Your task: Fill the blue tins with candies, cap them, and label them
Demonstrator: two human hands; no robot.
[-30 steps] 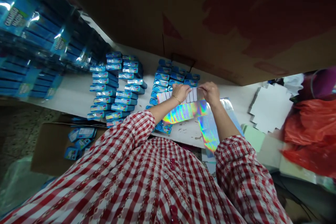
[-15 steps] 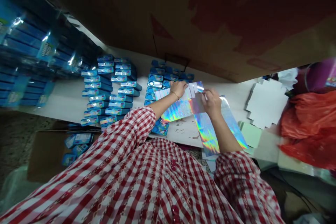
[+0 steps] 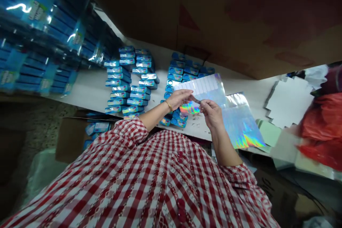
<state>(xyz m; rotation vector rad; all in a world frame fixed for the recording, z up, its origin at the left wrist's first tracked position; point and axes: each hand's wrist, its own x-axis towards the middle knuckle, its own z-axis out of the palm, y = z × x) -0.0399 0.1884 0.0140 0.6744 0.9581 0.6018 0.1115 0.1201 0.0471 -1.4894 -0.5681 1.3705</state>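
Observation:
My left hand (image 3: 181, 99), fingers pressed together, is at one end of a small narrow strip (image 3: 196, 100). My right hand (image 3: 212, 112) pinches the strip's other end. The strip looks thin and greyish; what it is cannot be made out. Under and behind the hands lies a shiny holographic sheet (image 3: 219, 94) with a row of white label strips (image 3: 204, 84) on it. Partly below this sheet is another holographic sheet (image 3: 242, 124). Small blue boxes (image 3: 175, 70) stand in rows behind and beside my left hand, some hidden by the sheet.
Stacks of blue boxes (image 3: 140, 91) stand on the white table at left, with wrapped blue packs (image 3: 53, 25) beyond. A large cardboard box (image 3: 227, 35) overhangs the back. White card cut-outs (image 3: 290, 101) and a red plastic bag (image 3: 323, 124) lie at right. An open carton (image 3: 68, 139) sits below left.
My hands have left the label sheet's upper edge and come closer together, nearer my body, with a narrow strip between them. The sheet now lies flatter. The camera view has shifted left.

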